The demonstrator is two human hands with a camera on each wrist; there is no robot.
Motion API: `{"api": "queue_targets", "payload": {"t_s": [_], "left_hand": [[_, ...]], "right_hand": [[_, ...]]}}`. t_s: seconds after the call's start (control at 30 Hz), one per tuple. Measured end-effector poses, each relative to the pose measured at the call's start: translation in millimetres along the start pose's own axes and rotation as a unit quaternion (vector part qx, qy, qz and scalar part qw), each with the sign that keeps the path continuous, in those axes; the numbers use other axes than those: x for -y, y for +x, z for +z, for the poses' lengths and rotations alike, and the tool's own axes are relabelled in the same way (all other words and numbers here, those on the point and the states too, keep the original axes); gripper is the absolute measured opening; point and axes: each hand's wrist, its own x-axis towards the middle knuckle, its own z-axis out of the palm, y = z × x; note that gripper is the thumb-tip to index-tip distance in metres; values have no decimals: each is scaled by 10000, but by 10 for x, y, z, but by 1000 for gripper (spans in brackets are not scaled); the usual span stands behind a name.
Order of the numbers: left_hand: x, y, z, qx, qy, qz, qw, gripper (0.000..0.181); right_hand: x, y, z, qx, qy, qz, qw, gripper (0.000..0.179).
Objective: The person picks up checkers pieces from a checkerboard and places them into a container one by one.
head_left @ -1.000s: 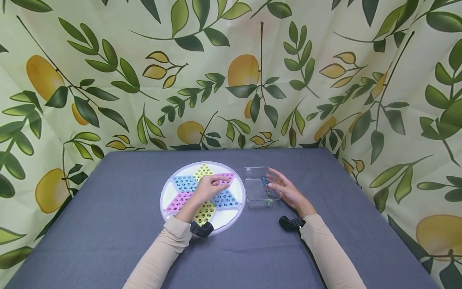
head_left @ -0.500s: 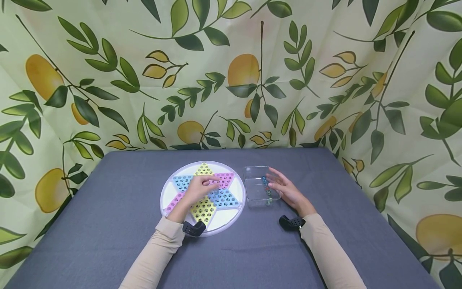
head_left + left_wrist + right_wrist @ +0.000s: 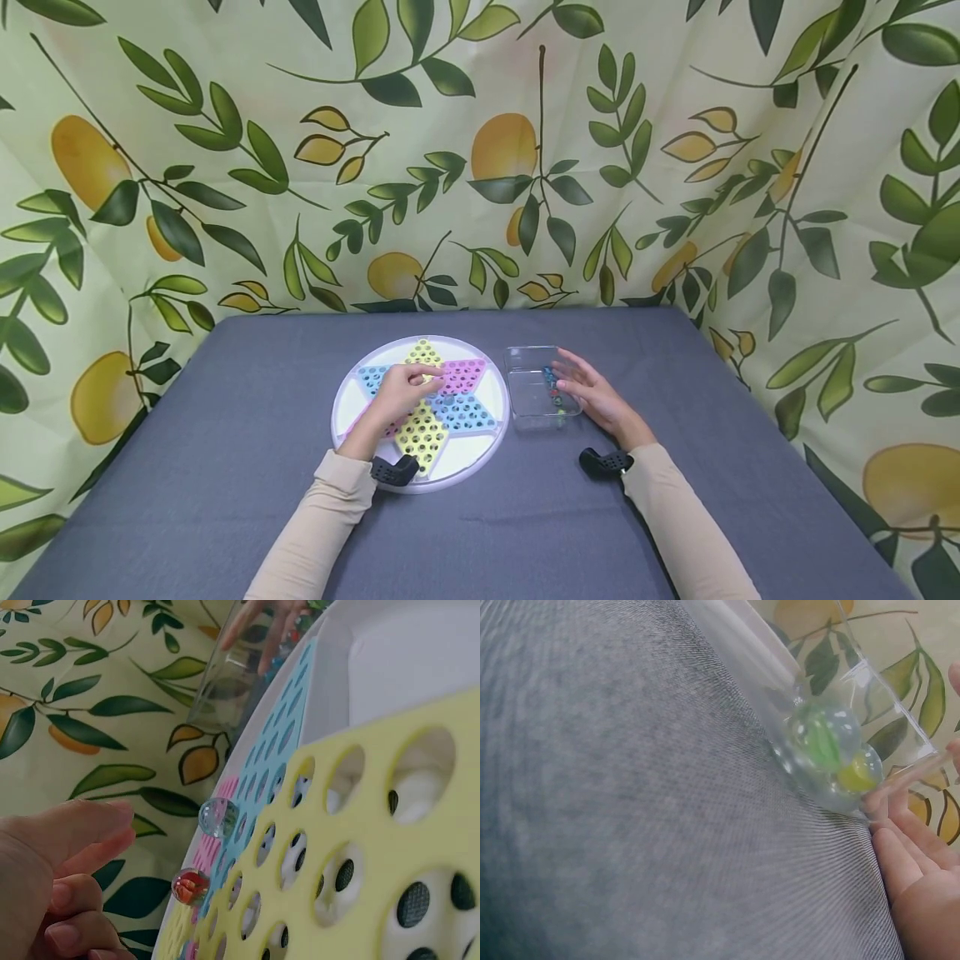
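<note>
A round white Chinese checkers board (image 3: 480,454) lies on the table, its star coloured yellow, blue and pink. Above its left half my left hand (image 3: 401,392) hovers, thumb and index finger apart with no marble visible between them. In the left wrist view, a clear bluish marble (image 3: 218,817) and a red marble (image 3: 190,886) sit on the board near those fingers. Right of the board stands a clear plastic box (image 3: 528,347). My right hand (image 3: 600,400) holds its right wall. Green and yellow marbles (image 3: 825,746) show through a lower corner of the box.
Grey cloth (image 3: 480,550) covers the table around the board and box. A curtain (image 3: 480,75) printed with leaves and fruit hangs behind. Black straps with a camera (image 3: 396,471) sit at both wrists.
My left hand has moved left across the board, away from its right-hand pink and blue points, uncovering them. My right hand and the box have stayed in place.
</note>
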Motion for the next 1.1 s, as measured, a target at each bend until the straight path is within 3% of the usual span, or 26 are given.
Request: {"api": "queue_targets", "payload": {"t_s": [0.33, 0.53, 0.77, 1.1], "left_hand": [[84, 16, -9, 119, 116, -216, 9996, 30], [138, 24, -26, 342, 324, -67, 9989, 30], [152, 22, -43, 398, 572, 174, 9974, 27], [176, 35, -38, 402, 932, 41, 9948, 29]], "right_hand": [[-6, -3, 1, -26, -33, 73, 10000, 71], [-11, 3, -2, -42, -40, 65, 10000, 71], [-3, 3, -2, -79, -55, 75, 9999, 71], [6, 0, 3, -59, -28, 66, 10000, 71]]}}
